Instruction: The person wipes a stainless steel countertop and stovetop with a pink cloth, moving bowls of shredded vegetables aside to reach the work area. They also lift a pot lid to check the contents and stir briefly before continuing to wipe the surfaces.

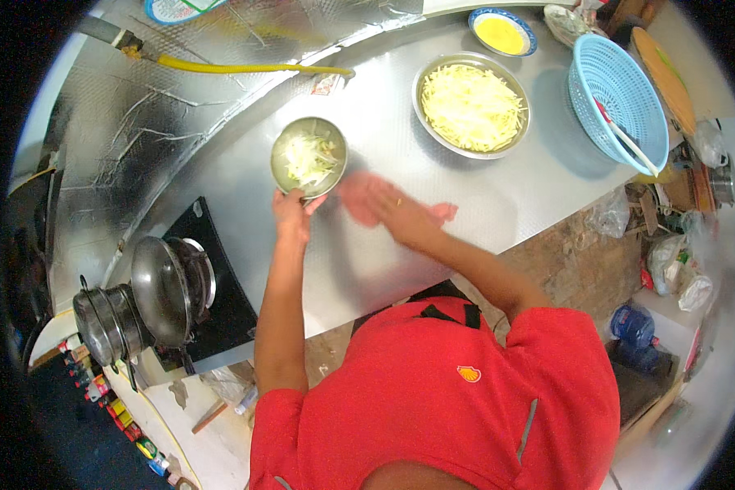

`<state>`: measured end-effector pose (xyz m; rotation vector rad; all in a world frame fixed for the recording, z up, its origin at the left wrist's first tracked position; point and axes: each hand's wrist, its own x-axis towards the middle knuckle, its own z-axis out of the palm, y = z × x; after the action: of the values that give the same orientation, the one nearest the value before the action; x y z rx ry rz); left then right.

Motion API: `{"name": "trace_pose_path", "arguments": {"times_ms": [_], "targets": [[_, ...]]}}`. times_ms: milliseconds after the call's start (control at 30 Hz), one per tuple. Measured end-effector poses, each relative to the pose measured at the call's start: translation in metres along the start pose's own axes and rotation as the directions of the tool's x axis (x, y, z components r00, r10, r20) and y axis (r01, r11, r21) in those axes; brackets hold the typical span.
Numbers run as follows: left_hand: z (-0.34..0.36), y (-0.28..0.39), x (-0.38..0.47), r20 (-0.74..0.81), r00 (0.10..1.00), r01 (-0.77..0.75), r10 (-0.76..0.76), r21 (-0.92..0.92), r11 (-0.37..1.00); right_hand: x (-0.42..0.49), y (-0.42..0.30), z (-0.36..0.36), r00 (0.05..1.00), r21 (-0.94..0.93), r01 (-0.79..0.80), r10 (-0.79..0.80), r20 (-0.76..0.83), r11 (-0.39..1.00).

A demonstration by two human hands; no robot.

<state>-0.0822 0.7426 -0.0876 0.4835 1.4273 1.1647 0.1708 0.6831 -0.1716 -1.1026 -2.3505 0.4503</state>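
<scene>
My left hand (292, 211) grips the near rim of a small metal bowl (279, 174). Inside the bowl lie thin pale-green vegetable slices (309, 158). To its right, my right hand (398, 211) is pressed over a pinkish-red cloth (356, 199) on the silvery counter (367, 257); motion blurs both hand and cloth. A larger metal bowl (417, 116), heaped with pale-yellow vegetable shreds (471, 107), stands farther right. Behind it is a blue-rimmed bowl (530, 27) of yellow liquid (499, 35).
A blue plastic colander (594, 104) holding a white-and-red handled utensil (631, 144) stands at the right, by a round wooden board (664, 79). On the left, a wok (159, 288) and a lidded pot (101, 324) sit around a black cooktop (220, 312). A yellow hose (232, 67) runs along the back.
</scene>
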Motion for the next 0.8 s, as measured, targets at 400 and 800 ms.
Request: {"name": "trace_pose_path", "arguments": {"times_ms": [400,800], "targets": [[-0.068,-0.025,-0.097,-0.193,0.981,0.011,-0.021,-0.054,0.999,-0.019,0.058,-0.038,0.942,-0.286,-0.330,0.335,-0.034,0.900],[-0.084,-0.055,-0.140,-0.288,0.952,0.070,-0.099,-0.109,0.992,0.123,0.074,0.016,0.984,-0.119,-0.110,0.091,-0.153,0.987]]}}
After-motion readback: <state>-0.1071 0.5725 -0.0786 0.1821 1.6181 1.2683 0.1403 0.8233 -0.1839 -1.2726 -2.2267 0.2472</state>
